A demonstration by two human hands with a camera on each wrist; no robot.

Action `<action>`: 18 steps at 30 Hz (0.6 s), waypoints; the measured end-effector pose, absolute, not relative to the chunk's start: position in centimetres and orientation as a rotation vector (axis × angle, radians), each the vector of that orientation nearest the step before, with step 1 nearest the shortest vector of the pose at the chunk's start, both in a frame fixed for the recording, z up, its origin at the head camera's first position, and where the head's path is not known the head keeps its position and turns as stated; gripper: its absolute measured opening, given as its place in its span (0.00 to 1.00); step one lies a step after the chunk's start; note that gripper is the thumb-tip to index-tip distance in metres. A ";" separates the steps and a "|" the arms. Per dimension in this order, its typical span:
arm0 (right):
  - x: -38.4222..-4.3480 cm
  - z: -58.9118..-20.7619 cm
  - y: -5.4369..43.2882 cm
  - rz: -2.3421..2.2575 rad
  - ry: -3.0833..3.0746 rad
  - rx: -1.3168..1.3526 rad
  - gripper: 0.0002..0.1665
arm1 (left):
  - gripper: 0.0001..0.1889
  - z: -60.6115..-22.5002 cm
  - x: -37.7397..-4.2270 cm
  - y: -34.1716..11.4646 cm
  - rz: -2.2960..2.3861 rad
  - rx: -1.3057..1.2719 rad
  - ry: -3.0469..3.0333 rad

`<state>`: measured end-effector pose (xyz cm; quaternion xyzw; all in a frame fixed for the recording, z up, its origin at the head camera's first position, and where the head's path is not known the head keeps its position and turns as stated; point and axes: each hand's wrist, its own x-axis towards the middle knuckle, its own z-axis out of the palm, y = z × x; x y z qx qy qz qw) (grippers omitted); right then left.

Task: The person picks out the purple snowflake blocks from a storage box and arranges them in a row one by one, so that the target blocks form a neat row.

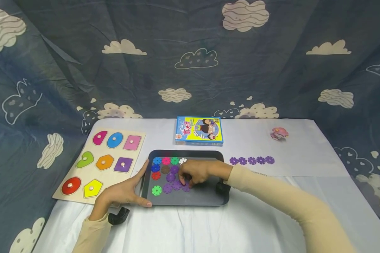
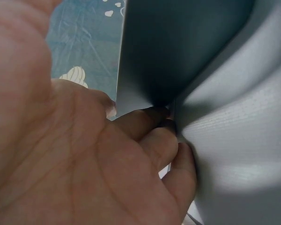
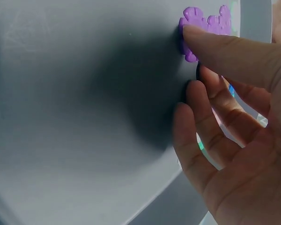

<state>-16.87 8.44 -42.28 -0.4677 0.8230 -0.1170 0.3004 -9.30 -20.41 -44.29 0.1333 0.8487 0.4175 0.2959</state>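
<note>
Several flower-shaped plastic discs lie on a dark grey tray point(image 1: 206, 198). My right hand point(image 1: 196, 170) reaches over it, thumb and index finger pinching a purple notched disc point(image 1: 186, 188) at the end of a purple cluster point(image 1: 168, 188). The right wrist view shows the thumb on the purple disc point(image 3: 192, 49); the index fingertip is partly hidden, and the other fingers bend loosely. At the tray's left side my left hand point(image 1: 121, 191) is spread, thumb by the front corner, index finger along the edge. In the left wrist view its other fingers point(image 2: 161, 145) rest bent against the tray's side.
Right of the tray, a row of purple discs point(image 1: 251, 160) lies on the white cloth. A boxed game point(image 1: 198, 131) stands behind the tray. A wooden shape puzzle board point(image 1: 111, 175) lies left, close to my left hand. A small pink toy point(image 1: 279, 133) sits at the back right.
</note>
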 end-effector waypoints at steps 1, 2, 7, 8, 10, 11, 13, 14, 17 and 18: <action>-16.8 -42.3 8.5 -0.310 2.185 -1.247 0.11 | 0.76 -44.3 -9.3 -20.4 1.111 0.356 2.256; -16.8 -42.2 8.5 -0.309 2.185 -1.252 0.11 | 0.76 -44.2 -9.3 -20.4 1.109 0.357 2.256; -16.7 -42.1 8.6 -0.335 2.176 -1.255 0.11 | 0.75 -44.1 -9.4 -20.4 1.103 0.372 2.259; -16.7 -42.0 8.6 -0.339 2.175 -1.251 0.11 | 0.75 -44.1 -9.4 -20.4 1.103 0.376 2.259; -16.6 -42.1 8.6 -0.341 2.171 -1.253 0.10 | 0.75 -44.1 -9.4 -20.4 1.104 0.377 2.257; -16.6 -42.0 8.6 -0.339 2.171 -1.256 0.10 | 0.75 -44.1 -9.4 -20.4 1.104 0.375 2.255; -16.6 -42.1 8.6 -0.333 2.170 -1.262 0.10 | 0.75 -44.1 -9.4 -20.3 1.105 0.370 2.251; -16.6 -42.1 8.6 -0.333 2.170 -1.268 0.10 | 0.75 -44.1 -9.4 -20.3 1.104 0.367 2.251; -16.4 -42.2 8.4 -0.326 2.174 -1.279 0.11 | 0.75 -44.1 -9.4 -20.4 1.100 0.368 2.254; -16.4 -42.2 8.4 -0.326 2.174 -1.280 0.11 | 0.75 -44.1 -9.4 -20.4 1.100 0.372 2.256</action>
